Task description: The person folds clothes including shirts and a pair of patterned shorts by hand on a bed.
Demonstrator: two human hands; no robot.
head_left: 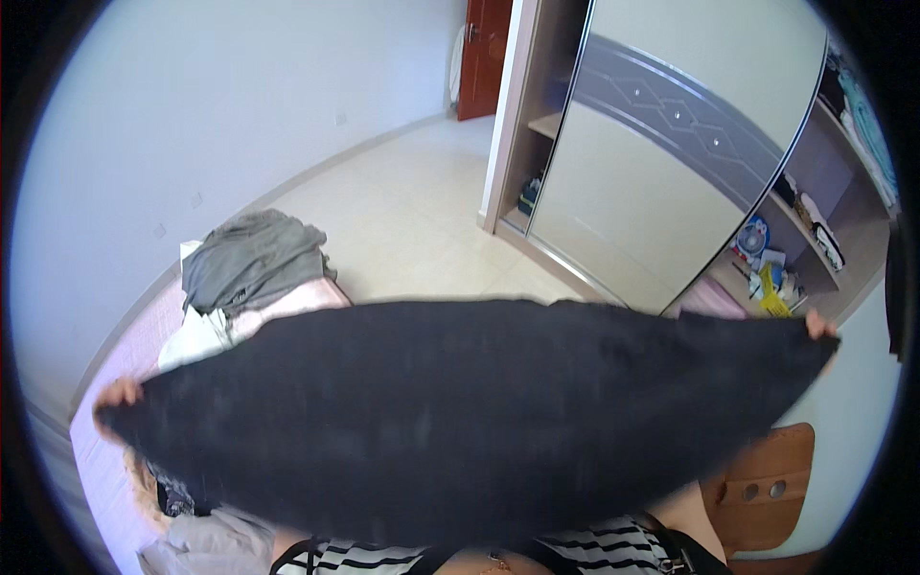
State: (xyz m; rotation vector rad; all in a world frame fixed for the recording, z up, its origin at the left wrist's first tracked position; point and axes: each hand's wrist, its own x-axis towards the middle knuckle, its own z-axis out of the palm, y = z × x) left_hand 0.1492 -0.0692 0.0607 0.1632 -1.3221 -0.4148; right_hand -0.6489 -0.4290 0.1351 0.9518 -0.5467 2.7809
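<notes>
A wide piece of black cloth, perhaps a garment, is stretched between my two hands in front of me. My left hand pinches its left corner, with the fingers closed over the edge. Far to the right, my right hand grips the opposite corner in the same way. The cloth sags a little between them and hides most of my forearms and the middle of the bed. What kind of garment it is, I cannot tell.
On the pink bed lie a heap of grey clothes and, nearer, light grey clothing. A wardrobe with a cream sliding door stands beyond. A wooden chair is at the lower right, and a red-brown door at the back.
</notes>
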